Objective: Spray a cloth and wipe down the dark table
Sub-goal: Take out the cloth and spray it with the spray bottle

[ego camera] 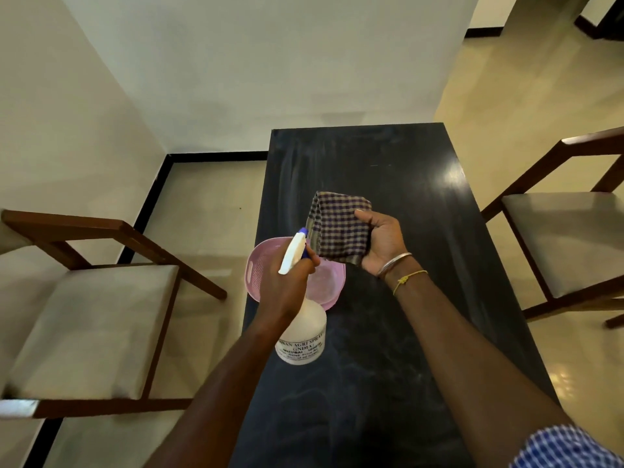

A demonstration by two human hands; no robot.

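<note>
Bottle (305,332) neck inside L hand (287,282)

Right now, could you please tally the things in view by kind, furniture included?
Spray bottle: 1
Checked cloth: 1
Pink basket: 1
Dark table: 1
Chairs: 2
Total: 6

Purple-checked cloth (339,228), white spray bottle (302,336), pink basket (260,265), black table (388,349).
</note>
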